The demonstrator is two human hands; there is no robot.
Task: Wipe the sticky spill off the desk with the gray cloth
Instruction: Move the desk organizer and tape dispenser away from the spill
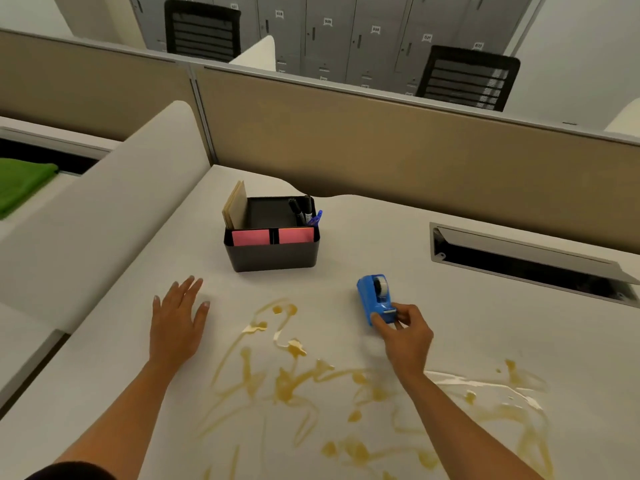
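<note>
A yellow-brown sticky spill streaks across the near half of the white desk, from the middle to the right. My left hand lies flat and open on the desk, just left of the spill. My right hand pinches the near end of a blue tape dispenser that rests on the desk beyond the spill. No gray cloth is in view.
A black desk organizer with pens, pink notes and card sheets stands behind the spill. An open cable slot lies at the right. A tan partition backs the desk. A green cloth lies on the neighbouring desk, far left.
</note>
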